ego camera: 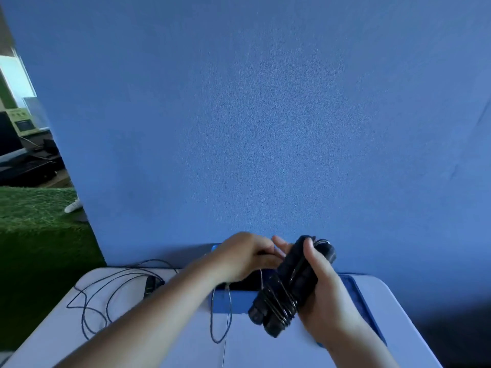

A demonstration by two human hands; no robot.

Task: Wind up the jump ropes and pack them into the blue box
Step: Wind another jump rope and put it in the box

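Item: black jump rope, winding under way. My right hand [326, 296] grips the paired handles [289, 280] over the blue box [231, 301]. My left hand [244, 256] pinches the cord [280, 305]. The handles' long axis slants, with the butt ends down-left towards me. Next, I judge: wrap the hanging slack snugly. A second rope [106, 293] lies loose on the desk [159, 341].

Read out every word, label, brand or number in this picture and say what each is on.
No text can be read.
Handles and rope: black, no print visible.
Box: plain blue, no label seen.
Green device, far left: pale panel, too small and blurred to read.
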